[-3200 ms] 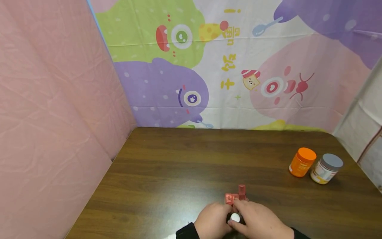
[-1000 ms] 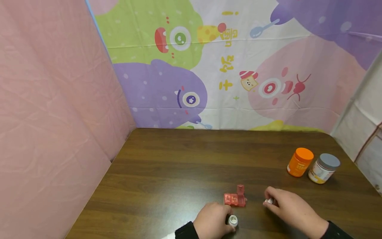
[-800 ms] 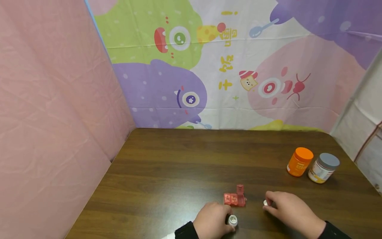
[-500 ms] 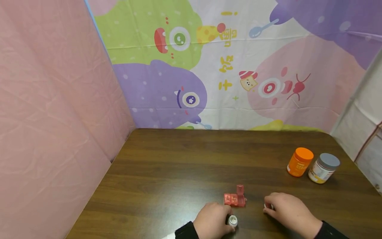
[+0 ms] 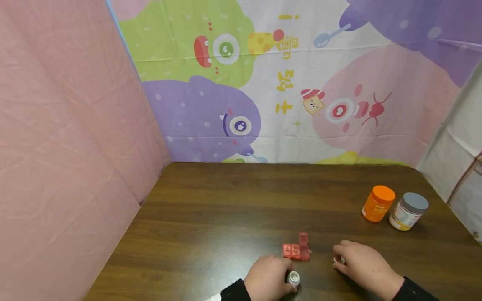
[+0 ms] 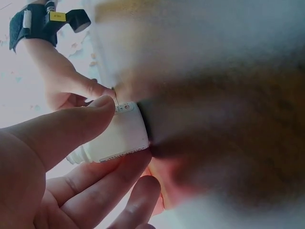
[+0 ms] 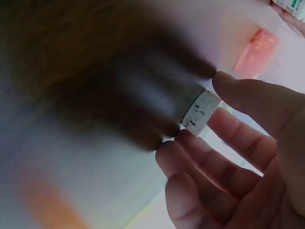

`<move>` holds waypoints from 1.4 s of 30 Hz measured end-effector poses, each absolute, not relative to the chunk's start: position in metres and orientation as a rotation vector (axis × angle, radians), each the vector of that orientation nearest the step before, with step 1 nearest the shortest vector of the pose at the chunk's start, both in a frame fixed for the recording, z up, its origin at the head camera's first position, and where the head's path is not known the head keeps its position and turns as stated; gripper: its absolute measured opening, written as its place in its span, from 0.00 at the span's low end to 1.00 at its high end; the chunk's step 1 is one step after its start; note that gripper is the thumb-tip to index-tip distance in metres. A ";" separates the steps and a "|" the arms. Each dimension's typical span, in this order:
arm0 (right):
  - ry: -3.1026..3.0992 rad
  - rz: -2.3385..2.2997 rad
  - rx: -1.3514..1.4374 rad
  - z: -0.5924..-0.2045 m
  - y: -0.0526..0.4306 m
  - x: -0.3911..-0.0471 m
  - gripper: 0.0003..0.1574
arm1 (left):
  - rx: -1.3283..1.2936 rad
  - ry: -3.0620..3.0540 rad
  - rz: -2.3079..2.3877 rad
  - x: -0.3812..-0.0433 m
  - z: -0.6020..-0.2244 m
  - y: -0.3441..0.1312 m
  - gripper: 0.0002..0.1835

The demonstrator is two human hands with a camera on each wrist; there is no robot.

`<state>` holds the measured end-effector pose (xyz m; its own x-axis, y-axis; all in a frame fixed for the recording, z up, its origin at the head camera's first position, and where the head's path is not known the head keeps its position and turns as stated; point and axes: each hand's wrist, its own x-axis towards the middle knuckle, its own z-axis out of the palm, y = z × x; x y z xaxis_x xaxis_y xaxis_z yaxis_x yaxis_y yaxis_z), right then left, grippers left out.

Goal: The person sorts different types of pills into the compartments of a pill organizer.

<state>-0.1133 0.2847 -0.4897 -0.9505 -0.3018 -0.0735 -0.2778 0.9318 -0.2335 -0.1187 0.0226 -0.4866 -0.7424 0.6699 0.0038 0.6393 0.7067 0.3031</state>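
Note:
My left hand (image 5: 268, 276) grips a small white pill bottle (image 5: 293, 279) near the front of the table. The bottle stands upright with its mouth uncapped, and pale contents show inside. In the left wrist view, thumb and fingers lie round the white bottle (image 6: 121, 133). To the right, my right hand (image 5: 363, 263) holds a white bottle cap (image 7: 200, 114) between thumb and fingers, down at the tabletop. In the head view, fingers hide most of the cap. Between the hands, just beyond the bottle, lies a red pill box (image 5: 296, 251) with its right-hand lid raised.
An orange jar (image 5: 378, 204) and a white jar with a grey lid (image 5: 408, 211) stand close together at the right of the brown wooden table (image 5: 226, 200). A pink curtain (image 5: 67, 125) borders the left side, and a cartoon-printed cloth (image 5: 278, 138) hangs behind.
The cap came off the bottle, and my right hand carried it right, away from my left hand, and lowered it to the table. The left hand has kept hold of the bottle.

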 end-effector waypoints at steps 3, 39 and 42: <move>2.953 -0.363 -0.408 -0.489 0.285 -0.114 0.14 | 1.061 2.803 0.451 -0.117 -0.486 0.023 0.13; 2.633 -1.226 -0.596 -0.474 0.222 -0.084 0.19 | 1.200 3.063 0.581 -0.103 -0.470 0.029 0.13; 2.599 -1.329 -0.586 -0.475 0.221 -0.083 0.18 | 1.196 3.077 0.603 -0.103 -0.471 0.029 0.13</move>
